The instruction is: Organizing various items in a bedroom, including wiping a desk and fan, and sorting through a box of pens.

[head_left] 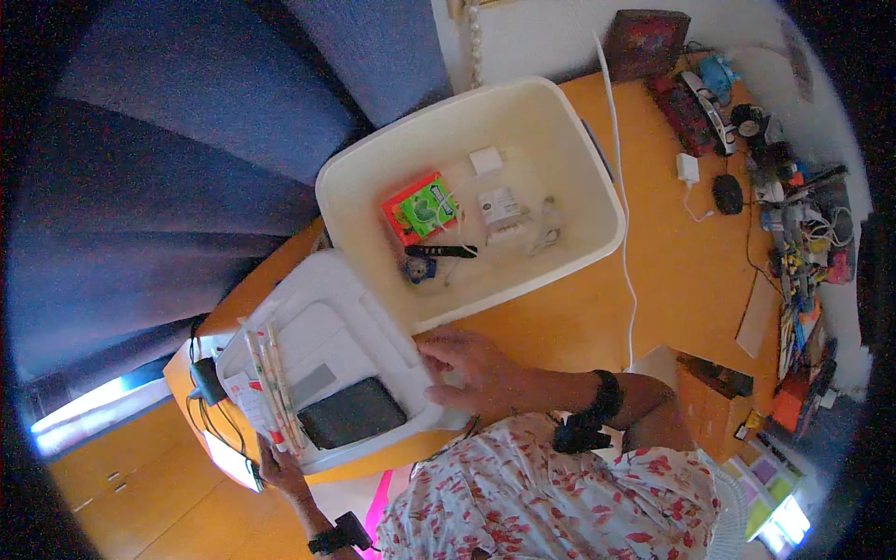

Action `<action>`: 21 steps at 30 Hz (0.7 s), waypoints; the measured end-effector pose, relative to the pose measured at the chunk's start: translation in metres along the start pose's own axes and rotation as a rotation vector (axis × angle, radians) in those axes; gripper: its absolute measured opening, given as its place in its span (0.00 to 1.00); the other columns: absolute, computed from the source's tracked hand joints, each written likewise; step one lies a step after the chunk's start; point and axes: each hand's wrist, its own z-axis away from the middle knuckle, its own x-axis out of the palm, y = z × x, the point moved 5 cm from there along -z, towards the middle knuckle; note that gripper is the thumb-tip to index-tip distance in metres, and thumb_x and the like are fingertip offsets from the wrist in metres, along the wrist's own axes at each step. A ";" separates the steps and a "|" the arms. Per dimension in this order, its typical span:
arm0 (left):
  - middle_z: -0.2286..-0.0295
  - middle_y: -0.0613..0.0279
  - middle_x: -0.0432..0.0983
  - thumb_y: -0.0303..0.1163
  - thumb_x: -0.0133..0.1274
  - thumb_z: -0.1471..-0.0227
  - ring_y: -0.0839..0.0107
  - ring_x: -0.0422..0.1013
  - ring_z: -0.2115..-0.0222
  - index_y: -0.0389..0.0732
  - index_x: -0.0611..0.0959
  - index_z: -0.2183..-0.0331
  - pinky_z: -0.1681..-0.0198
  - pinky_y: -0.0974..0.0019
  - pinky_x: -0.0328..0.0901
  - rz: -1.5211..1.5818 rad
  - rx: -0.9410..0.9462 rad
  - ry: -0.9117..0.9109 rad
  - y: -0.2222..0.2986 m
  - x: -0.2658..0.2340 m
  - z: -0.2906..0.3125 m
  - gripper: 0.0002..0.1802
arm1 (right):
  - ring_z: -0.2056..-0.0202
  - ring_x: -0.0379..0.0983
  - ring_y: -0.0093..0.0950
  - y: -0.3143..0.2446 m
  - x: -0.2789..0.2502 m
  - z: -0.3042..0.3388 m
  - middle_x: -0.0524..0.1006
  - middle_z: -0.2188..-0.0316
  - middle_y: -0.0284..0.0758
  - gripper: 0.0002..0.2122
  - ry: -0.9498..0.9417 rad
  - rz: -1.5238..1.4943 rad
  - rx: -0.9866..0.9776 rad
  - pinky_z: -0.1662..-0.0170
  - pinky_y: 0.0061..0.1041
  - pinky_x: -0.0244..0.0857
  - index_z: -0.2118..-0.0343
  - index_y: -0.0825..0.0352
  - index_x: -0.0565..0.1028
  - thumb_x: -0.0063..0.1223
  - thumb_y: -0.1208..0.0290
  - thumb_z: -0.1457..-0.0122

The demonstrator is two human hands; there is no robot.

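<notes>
Left hand (283, 473) was at the near left corner of the upturned white lid (322, 289), its grip impossible to tell; right hand (471, 371), half open, was at the right edge. Dark flat pouch (353, 413) lay by the near edge, patterned sticks (273, 378) along the left; beyond the lid, a cream tub (565, 140) stood on the desk (681, 280)

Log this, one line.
left hand: at lid, lower-left; right hand: at lid, right; on lid: black flat item; beside lid: open bin

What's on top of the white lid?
On the white lid: a dark flat item, a grey rectangle, slim patterned sticks and a red-and-white packet. The surface directly beneath them is covered.
</notes>
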 end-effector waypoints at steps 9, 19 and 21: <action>0.61 0.47 0.65 0.28 0.35 0.55 0.66 0.63 0.61 0.25 0.64 0.58 0.59 0.69 0.57 0.139 0.066 -0.017 0.003 0.004 -0.006 0.21 | 0.71 0.65 0.30 -0.004 -0.004 -0.001 0.65 0.70 0.40 0.19 -0.196 -0.096 0.124 0.67 0.24 0.62 0.62 0.73 0.64 0.50 0.70 0.58; 0.61 0.50 0.66 0.22 0.34 0.58 0.66 0.63 0.61 0.28 0.67 0.59 0.58 0.69 0.56 0.070 0.036 0.040 -0.031 0.002 -0.011 0.20 | 0.70 0.67 0.31 -0.003 -0.008 0.002 0.66 0.65 0.41 0.19 -0.116 -0.058 -0.029 0.67 0.24 0.64 0.62 0.73 0.64 0.51 0.75 0.60; 0.61 0.50 0.66 0.22 0.34 0.59 0.66 0.63 0.61 0.29 0.68 0.59 0.57 0.69 0.56 -0.002 -0.050 0.045 -0.058 -0.002 -0.009 0.20 | 0.70 0.67 0.31 -0.004 -0.011 0.000 0.66 0.66 0.41 0.19 -0.108 -0.075 -0.048 0.67 0.24 0.64 0.63 0.73 0.64 0.51 0.75 0.60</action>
